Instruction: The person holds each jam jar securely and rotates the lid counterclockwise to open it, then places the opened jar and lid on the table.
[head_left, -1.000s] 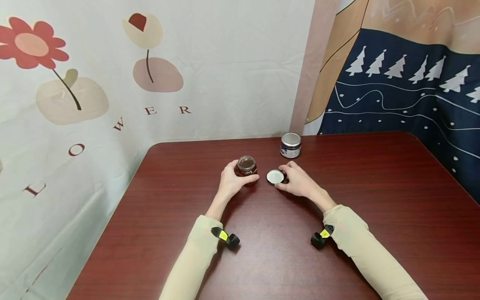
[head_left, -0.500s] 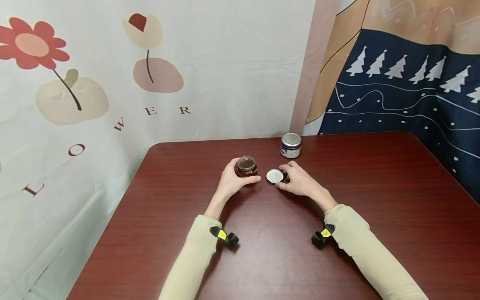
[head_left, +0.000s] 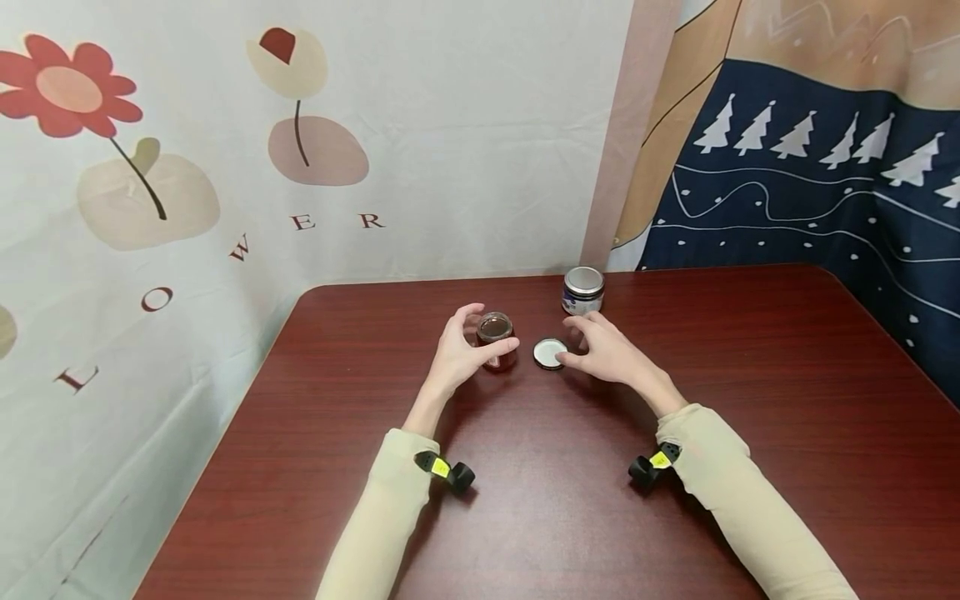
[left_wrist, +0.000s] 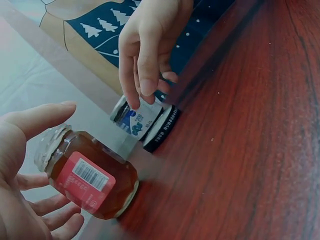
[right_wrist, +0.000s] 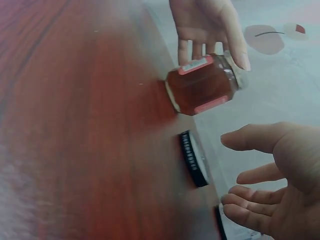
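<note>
An uncapped glass jar (head_left: 497, 328) of dark amber contents stands upright on the table, its red barcode label (left_wrist: 85, 182) turned to the left wrist camera. Around it, with the thumb and fingers spread, is my left hand (head_left: 456, 357); the fingers look loose and apart from the glass. To the jar's right a black-rimmed lid (head_left: 549, 354) lies with its white inside up. My right hand (head_left: 611, 354) hovers at the lid's right side, fingers loosely bent and parted, holding nothing. In the right wrist view, a gap separates the right fingertips (right_wrist: 231, 141) from the lid.
A second jar (head_left: 583, 290) with a silver lid and a blueberry label stands near the table's back edge, just behind my right hand. The reddish-brown table (head_left: 547, 500) meets a printed cloth backdrop (head_left: 465, 150) at the back.
Both hands have loosened: the left fingers have spread away from the jar, and the right hand has let go of the lid and lifted slightly. The lid lies where it was set.
</note>
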